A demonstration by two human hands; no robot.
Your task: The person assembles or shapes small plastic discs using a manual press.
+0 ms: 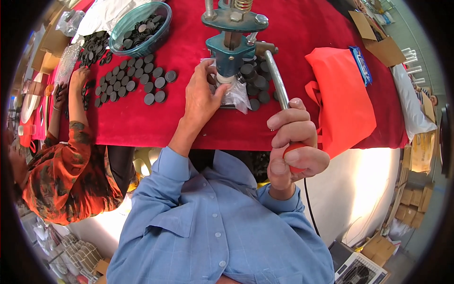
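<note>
A teal hand press [230,46] stands on the red-covered table [189,118]. My right hand [293,142] is wrapped around the red grip at the end of its metal lever [276,80], pulled down toward me. My left hand [202,97] reaches under the press head, fingertips on a small white piece [222,79] at the die, over a clear plastic bag [236,97]. Dark round discs [257,87] lie just right of the press base.
More dark discs [137,80] are laid in rows at left, and a teal bowl [140,29] holds several. A person in an orange patterned top [66,170] works at the left edge. An orange bag [340,99] lies right. Cardboard boxes [380,42] stand beyond.
</note>
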